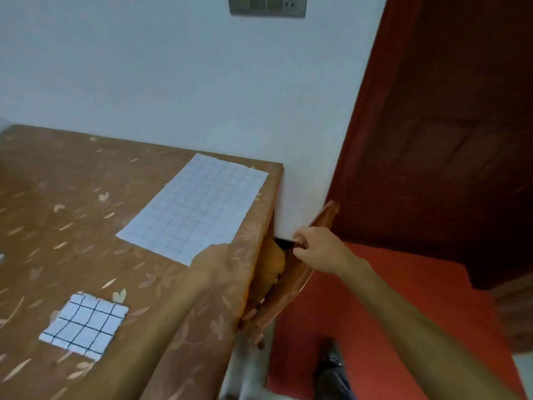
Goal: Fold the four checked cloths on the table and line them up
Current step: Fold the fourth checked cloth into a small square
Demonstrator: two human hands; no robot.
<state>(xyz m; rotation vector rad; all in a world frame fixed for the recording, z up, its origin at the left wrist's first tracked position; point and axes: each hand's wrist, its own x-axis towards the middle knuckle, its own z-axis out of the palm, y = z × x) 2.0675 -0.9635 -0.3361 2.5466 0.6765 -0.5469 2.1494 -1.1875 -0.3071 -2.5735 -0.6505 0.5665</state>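
The large pale checked cloth [196,206] lies flat and unfolded on the surface [72,197]. It is set at a slant, with its far corner close to the right edge and its far side near the wall [202,82]. The left hand [219,255] covers its near right corner. The hand is blurred, so I cannot tell how its fingers lie.

A small folded cloth [83,324] with dark check lines sits toward the near side, well apart from the large one, with bare patterned covering between them. A sliver of another cloth [1,256] shows at the left border of the view.

The right hand [317,249] is off the surface, past its right edge. Its fingers [300,236] are curled together at the wall's lower corner, and nothing is seen held in them. A tilted wooden piece [291,287] fills the narrow gap beside the edge below that hand. Red floor [375,313] and a dark door [447,140] lie beyond.
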